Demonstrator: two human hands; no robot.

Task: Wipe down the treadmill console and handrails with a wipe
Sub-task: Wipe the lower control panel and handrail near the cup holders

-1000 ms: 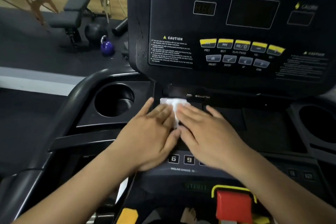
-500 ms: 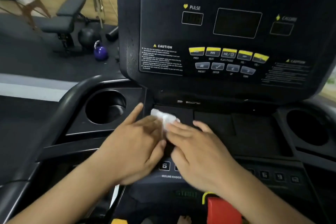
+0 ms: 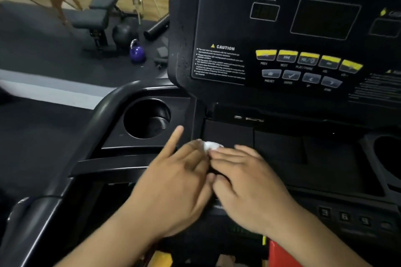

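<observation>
The wipe (image 3: pixel 211 146) is a small white wad, crumpled rather than spread out, and only a rounded bit of it shows past the fingertips. It sits on the flat black tray (image 3: pixel 277 147) just below the console (image 3: pixel 217 17), near the tray's left end and close to the left cup holder (image 3: pixel 147 118).

Both hands are down on it side by side, touching each other. The left hand (image 3: pixel 173 184) lies flat with its fingers over the wad, the forefinger stretched off alone toward the cup holder. The right hand (image 3: pixel 245 182) is flat too, fingers straight and close together, pressing down. Neither seems to pinch the wipe; they press it against the surface.

From where I stand this looks like an early stretch of the job. The wipe is working the low tray, and at one corner of it. I can't make out any wet sheen or streak that would tell which parts have been covered. The upright panel with its yellow buttons (image 3: pixel 308 58) has pale specks along its left edge, so I'd guess it hasn't been wiped. The curved left handrail (image 3: pixel 95 119) and the right cup holder (image 3: pixel 388 158) are away from the wipe and probably also wait their turn.

Off to the left on the floor are a purple kettlebell (image 3: pixel 137 52) and a padded bench (image 3: pixel 97 11).
</observation>
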